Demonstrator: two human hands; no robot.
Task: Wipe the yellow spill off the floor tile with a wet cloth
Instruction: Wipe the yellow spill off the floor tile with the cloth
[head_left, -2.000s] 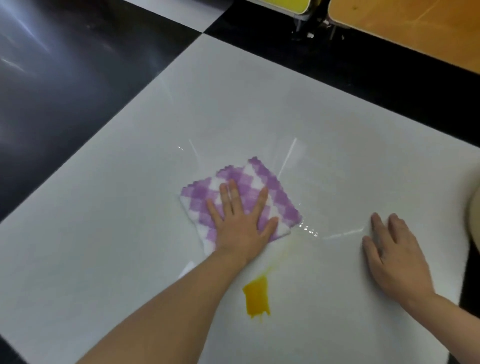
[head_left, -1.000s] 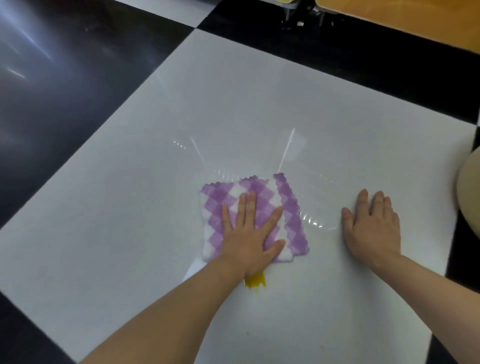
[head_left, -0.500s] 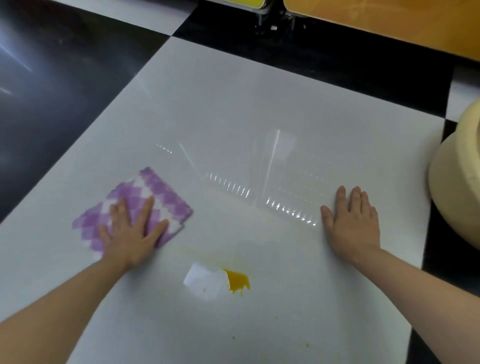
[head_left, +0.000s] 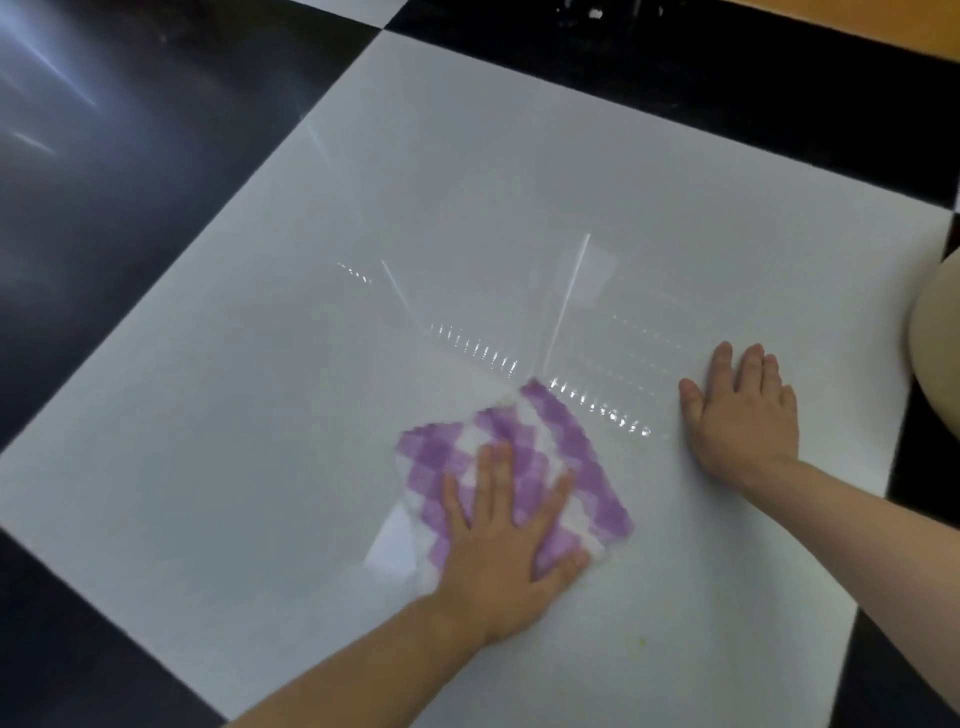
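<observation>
A purple-and-white checked cloth lies flat on the large white floor tile. My left hand presses down on it with fingers spread. The yellow spill is hidden under the cloth and hand; only a faint yellowish speck and a pale smear show to the right of the hand. My right hand rests flat on the tile, to the right of the cloth and apart from it, holding nothing.
Black tiles border the white one on the left, top and right. A beige round container stands at the right edge. A wooden surface runs along the top right. Wet streaks glint above the cloth.
My left hand has slid the cloth from the left back to the right, over the yellow spill, which no longer shows. The right hand has stayed flat on the tile.
</observation>
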